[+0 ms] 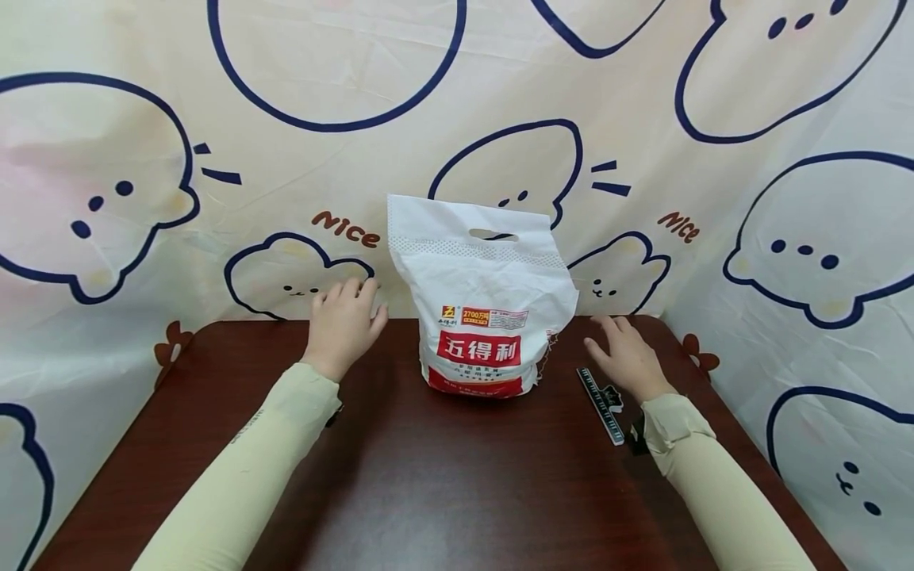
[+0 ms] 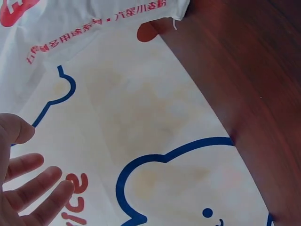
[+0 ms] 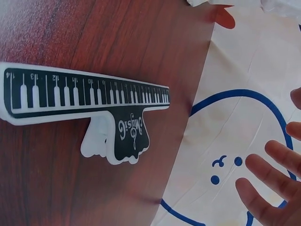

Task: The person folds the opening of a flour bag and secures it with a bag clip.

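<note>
A white flour bag (image 1: 474, 297) with red printing and a cut-out handle stands upright near the back of the table. My left hand (image 1: 346, 323) is raised to the left of the bag, apart from it, with fingers loosely spread and nothing in them. On the bag's other side my right hand (image 1: 627, 357) hovers near the table's back right, fingers extended and empty. Just below that hand lies a black and white music clip (image 1: 601, 404) with piano keys and a ruler scale along its bar. In the right wrist view the clip (image 3: 89, 96) lies clear of the fingers (image 3: 268, 169).
The dark red-brown wooden table (image 1: 428, 492) runs back to a cream cloth backdrop (image 1: 300, 174) with blue cartoon outlines. That cloth also hangs along both sides, close to the table's edges.
</note>
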`<state>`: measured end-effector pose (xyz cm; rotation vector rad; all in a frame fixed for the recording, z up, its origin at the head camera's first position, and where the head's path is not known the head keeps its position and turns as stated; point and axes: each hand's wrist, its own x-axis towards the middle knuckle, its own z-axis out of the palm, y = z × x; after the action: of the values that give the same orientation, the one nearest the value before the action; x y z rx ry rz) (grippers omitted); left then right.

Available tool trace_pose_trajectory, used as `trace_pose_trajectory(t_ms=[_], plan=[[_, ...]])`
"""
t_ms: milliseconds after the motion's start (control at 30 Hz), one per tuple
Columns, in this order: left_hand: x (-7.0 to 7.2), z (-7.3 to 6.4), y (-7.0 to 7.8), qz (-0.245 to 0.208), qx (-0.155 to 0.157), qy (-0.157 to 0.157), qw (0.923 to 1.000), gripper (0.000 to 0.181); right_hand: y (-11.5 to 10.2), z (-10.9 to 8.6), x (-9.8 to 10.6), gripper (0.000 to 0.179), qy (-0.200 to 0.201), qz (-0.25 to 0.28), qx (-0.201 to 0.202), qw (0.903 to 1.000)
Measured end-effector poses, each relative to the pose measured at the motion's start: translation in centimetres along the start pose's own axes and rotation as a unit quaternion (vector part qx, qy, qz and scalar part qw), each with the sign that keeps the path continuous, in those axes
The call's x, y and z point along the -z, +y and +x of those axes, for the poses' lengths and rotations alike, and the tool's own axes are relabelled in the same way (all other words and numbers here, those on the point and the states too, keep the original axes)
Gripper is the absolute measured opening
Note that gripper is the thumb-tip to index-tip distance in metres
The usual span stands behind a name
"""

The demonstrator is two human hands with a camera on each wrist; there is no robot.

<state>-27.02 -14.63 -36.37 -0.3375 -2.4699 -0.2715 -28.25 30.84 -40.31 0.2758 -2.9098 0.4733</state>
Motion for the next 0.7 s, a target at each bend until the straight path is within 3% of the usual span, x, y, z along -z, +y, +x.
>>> trace_pose_trajectory(t_ms=[467,700], plan=[[1.0,0.5,0.6,-0.019,-0.010,0.047,0.9986,0.029,-0.7,-0.1,0.0,0.048,0.012,-0.007,0.009,0.9999],[1.8,0.9,0.7,-0.027,-0.013,0.060,0.9978,0.030,-1.7,0.0,0.5,0.049,0.025,0.048,-0.001,0.9985]])
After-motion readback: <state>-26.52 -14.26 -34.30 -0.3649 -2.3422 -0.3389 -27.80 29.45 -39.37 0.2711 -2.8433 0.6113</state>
